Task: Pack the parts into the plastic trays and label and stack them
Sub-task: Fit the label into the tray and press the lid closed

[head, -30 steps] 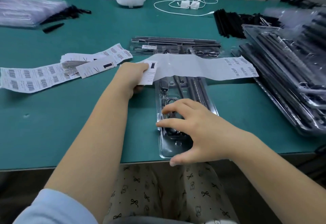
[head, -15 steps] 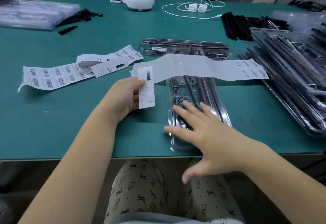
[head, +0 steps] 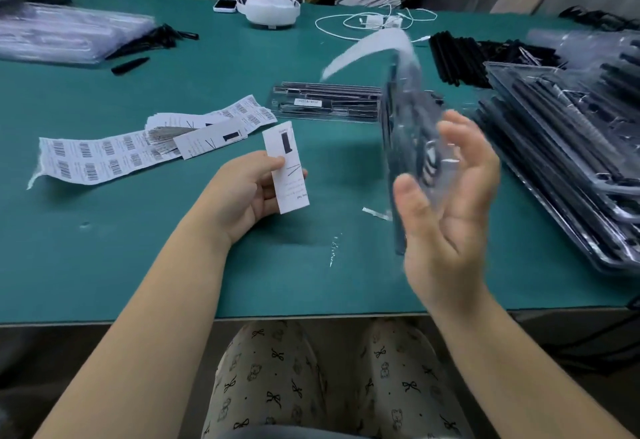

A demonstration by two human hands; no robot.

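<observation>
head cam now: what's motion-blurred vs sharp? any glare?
Head view: the clear tray in the right hand is smeared by motion, as is the white strip above it; the label card in the left hand and the barcode sheets stay sharp; highlights streak the stacked trays.

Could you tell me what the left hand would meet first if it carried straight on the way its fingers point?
Probably the tilted plastic tray held by the right hand; depth is unclear.
</observation>
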